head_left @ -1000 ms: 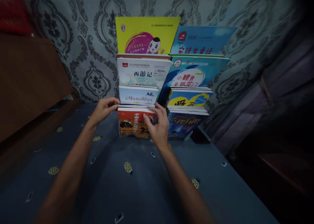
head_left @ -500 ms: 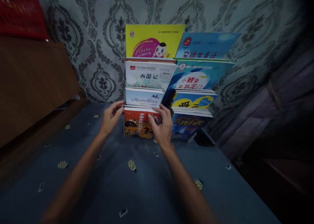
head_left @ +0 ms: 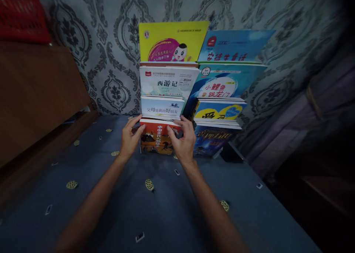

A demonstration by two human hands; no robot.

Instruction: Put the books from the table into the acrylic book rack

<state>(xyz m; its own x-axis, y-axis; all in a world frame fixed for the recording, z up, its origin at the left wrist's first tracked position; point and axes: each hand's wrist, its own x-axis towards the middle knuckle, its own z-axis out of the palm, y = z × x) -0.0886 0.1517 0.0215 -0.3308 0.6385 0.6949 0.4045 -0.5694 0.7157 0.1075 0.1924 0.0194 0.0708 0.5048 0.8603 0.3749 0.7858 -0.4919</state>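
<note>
A red and orange book (head_left: 156, 139) stands at the front of the left row. My left hand (head_left: 129, 137) is closed on its upper left corner, thumb on the cover and fingers behind. At the upper right corner, my right hand (head_left: 183, 139) pinches the same book with its thumb in front. Just behind it stands a pale blue book (head_left: 161, 107), then a white book (head_left: 168, 81) and a tall yellow book (head_left: 172, 36).
The right row holds a dark blue book (head_left: 212, 138), a blue and yellow book (head_left: 219, 110), a teal book (head_left: 235, 75) and a blue book (head_left: 238, 42). Patterned wallpaper (head_left: 113, 92) rises behind. A wooden cabinet (head_left: 39, 94) with a red basket (head_left: 23, 14) stands left; a curtain (head_left: 280, 123) hangs right.
My left hand has moved right, from beside the stack onto the red and orange book's upper left corner. My right hand stays at the right corner. The view has shifted slightly.
</note>
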